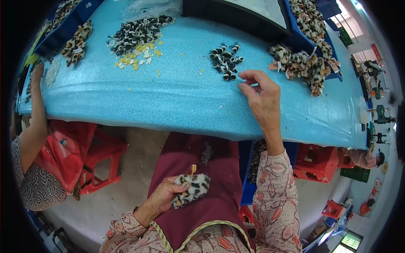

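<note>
The person's left hand [162, 195] holds a small spotted plush piece [196, 189] in black, white and tan over the lap, in front of a maroon apron [202, 154]. Its thumb presses on the top of the fur and the other fingers are mostly hidden, so how they lie beneath cannot be told. A short yellow loop [193, 169] sticks up from the far edge of the plush.

The right hand [263, 96] is raised over the blue desk [177, 92], its thumb and forefinger curved toward each other with a gap between the tips. These tips are just beside a small cluster of black-and-white pieces [225, 61], at its near right side.

To the right of that cluster, more spotted plush pieces [301, 63] with paper tags lie heaped against a blue bin [296, 31], which is filled with others like them. Farther left on the desk is a larger heap of black-and-white ringed pieces [135, 36], with yellow and white discs [137, 59] scattered at its near edge and a clear plastic bag [152, 9] behind it. A black-rimmed tray [236, 24] stands at the far side.

At the left, a co-worker's arm [38, 99] reaches onto the desk, above a red stool [110, 158].
</note>
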`<state>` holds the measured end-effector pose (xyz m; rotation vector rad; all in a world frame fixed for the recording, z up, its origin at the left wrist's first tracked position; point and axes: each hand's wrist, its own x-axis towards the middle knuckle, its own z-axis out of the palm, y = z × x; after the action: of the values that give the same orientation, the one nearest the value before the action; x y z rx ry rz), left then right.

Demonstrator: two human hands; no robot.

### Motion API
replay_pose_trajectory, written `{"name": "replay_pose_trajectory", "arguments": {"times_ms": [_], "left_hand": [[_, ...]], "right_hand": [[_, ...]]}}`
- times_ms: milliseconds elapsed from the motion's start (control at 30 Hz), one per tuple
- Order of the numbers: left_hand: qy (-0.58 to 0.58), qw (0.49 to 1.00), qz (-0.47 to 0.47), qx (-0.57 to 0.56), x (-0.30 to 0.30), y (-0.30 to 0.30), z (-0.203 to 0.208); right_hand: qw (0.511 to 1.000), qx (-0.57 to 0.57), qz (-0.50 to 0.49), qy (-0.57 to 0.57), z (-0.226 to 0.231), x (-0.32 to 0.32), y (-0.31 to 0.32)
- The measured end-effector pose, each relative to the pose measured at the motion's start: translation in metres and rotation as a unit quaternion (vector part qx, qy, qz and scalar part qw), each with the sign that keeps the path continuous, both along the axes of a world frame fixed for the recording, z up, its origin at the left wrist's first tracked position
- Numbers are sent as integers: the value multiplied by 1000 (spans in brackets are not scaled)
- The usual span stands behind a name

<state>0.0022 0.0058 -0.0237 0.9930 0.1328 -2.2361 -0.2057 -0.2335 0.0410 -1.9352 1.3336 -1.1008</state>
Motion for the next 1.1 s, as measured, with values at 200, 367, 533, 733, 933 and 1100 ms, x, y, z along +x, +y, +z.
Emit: {"name": "replay_pose_trajectory", "arguments": {"times_ms": [200,367,533,733,933,1100], "left_hand": [[-9,1000,16,4,3,-1,-2],[3,1000,18,-11,5,4,-5],[-24,999,21,19,6,7,-5],[-25,999,29,-9,2,-2,-4],[-54,998,31,32,-8,-9,8],[-149,989,7,-10,-13,-3,8]], "right_hand": [[994,9,14,104,-6,12,-18],[994,3,22,105,-5,10,-11],[993,103,27,-42,-7,-11,8],[928,207,26,-310,14,-12,91],[815,481,1,-324,-22,0,186],[827,474,44,-300,-43,7,212]]}}
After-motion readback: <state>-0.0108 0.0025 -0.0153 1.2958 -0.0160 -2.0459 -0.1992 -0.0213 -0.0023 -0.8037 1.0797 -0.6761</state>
